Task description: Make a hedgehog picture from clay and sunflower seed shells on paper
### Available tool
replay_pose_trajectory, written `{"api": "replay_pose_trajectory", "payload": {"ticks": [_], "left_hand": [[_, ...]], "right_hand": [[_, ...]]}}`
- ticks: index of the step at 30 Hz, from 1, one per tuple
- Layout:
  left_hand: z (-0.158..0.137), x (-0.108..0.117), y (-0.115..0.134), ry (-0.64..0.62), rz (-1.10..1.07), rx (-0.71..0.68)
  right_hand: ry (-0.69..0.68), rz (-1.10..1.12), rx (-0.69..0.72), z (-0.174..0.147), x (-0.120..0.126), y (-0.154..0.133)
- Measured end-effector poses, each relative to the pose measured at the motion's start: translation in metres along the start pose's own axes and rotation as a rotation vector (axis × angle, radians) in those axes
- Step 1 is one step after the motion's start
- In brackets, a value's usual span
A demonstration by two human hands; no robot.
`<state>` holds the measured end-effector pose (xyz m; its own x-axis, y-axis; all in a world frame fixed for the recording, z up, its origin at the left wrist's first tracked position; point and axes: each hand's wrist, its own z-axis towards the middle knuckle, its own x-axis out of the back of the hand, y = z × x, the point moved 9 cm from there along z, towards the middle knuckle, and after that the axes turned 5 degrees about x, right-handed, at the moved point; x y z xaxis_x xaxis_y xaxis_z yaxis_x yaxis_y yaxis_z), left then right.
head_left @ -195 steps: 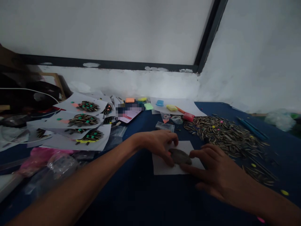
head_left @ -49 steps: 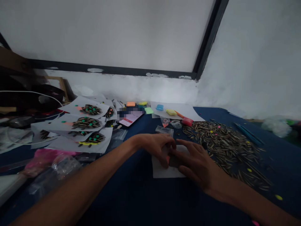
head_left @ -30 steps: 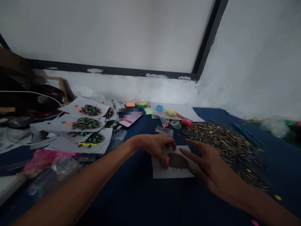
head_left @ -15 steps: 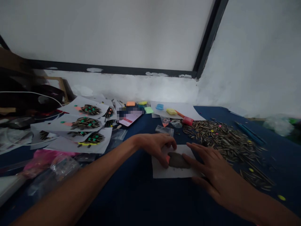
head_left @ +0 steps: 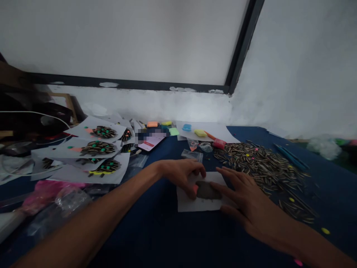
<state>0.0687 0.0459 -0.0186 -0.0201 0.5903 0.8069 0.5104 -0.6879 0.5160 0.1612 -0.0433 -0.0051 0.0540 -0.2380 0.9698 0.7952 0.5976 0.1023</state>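
- Head view: flat grey clay-like oval (head_left: 205, 191) lay on white paper (head_left: 189, 206).
- Left hand (head_left: 180, 174): parted fingers curled beside it.
- Right hand (head_left: 249, 199): outstretched, spread fingers overlapped its right end.

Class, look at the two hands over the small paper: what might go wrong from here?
1. The right hand is at the grey shape; pressing hard might distort it.
2. The left hand is right by the pink piece; a slip might smear it.
3. Loose seeds lie just beyond the right hand; a careless sweep might scatter them.
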Motion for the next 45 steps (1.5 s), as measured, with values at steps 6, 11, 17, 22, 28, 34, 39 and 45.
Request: {"api": "replay_pose_trajectory", "payload": {"ticks": [6,11,17,22,28,34,39,45], "left_hand": [[-0.001,0.001,0.001,-0.031,-0.037,-0.031],[0.003,0.003,-0.005,0.005,-0.186,-0.086],[0.01,0.014,-0.019,0.239,-0.4,-0.04],[0.011,0.016,-0.022,0.438,-0.336,0.054],[0.009,0.013,-0.019,0.604,-0.09,0.15],[0.008,0.012,-0.018,0.592,-0.074,0.155],[0.009,0.012,-0.022,0.604,-0.112,0.16],[0.01,0.012,-0.023,0.617,-0.099,0.15]], "right_hand": [[0.014,0.045,-0.036,0.002,0.0,0.001],[-0.008,0.057,-0.021,0.006,-0.002,0.0],[0.1,0.014,-0.032,0.004,0.006,0.005],[0.083,-0.018,0.006,0.007,0.011,0.003],[0.14,-0.053,0.0,-0.002,0.02,0.01],[0.021,-0.078,0.056,-0.01,0.012,-0.004],[0.063,-0.078,0.041,-0.012,0.013,-0.004],[0.082,-0.148,0.081,-0.015,0.015,-0.013]]}}
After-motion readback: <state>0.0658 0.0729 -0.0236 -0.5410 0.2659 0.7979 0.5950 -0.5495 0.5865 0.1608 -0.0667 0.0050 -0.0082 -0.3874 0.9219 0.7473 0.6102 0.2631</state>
